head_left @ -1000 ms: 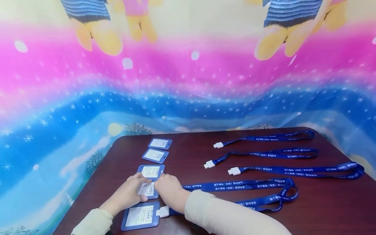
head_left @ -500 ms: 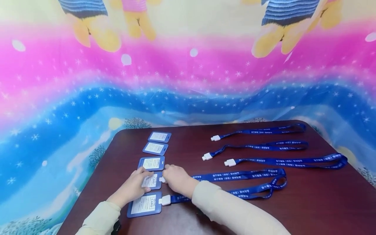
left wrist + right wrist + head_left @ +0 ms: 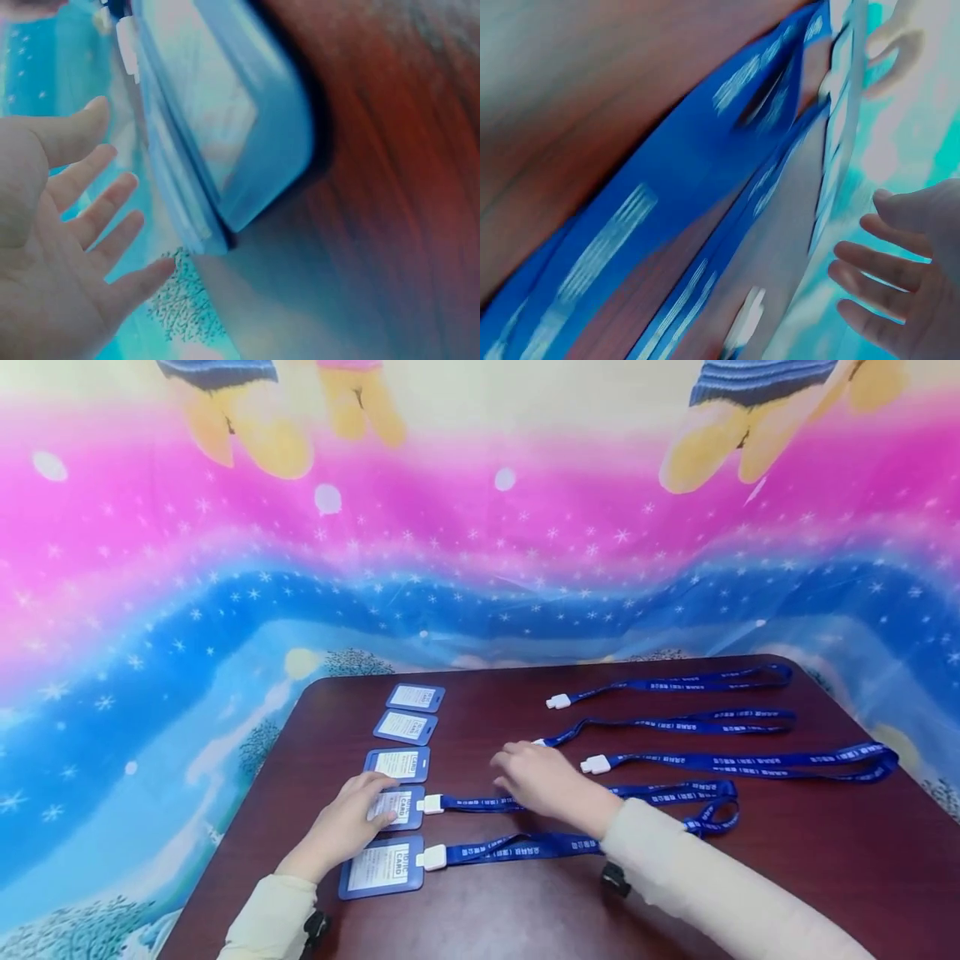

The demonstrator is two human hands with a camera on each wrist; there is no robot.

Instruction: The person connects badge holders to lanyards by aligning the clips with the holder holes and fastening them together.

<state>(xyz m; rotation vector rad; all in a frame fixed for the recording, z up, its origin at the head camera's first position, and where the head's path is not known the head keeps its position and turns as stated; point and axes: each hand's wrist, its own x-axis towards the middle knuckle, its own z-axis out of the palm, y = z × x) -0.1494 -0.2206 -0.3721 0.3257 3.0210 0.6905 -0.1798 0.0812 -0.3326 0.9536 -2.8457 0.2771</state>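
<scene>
My left hand is at the left part of a blue ID card holder, covering some of it. In the left wrist view its fingers are spread and hold nothing. A white clip joins that holder to a blue lanyard. The nearest card holder likewise has a white clip and lanyard. My right hand is above the joined lanyard, holding nothing, its fingers loosely extended. It partly hides the white end of a loose lanyard.
Three card holders without lanyards, the nearest of them, lie in a column farther back on the dark wooden table. Toward the right are more loose lanyards. A printed cloth backdrop hangs behind the table.
My right hand has let go of the white clip at the second card holder and moved right and back, baring the clip and lanyard. The left hand stays by the same holder.
</scene>
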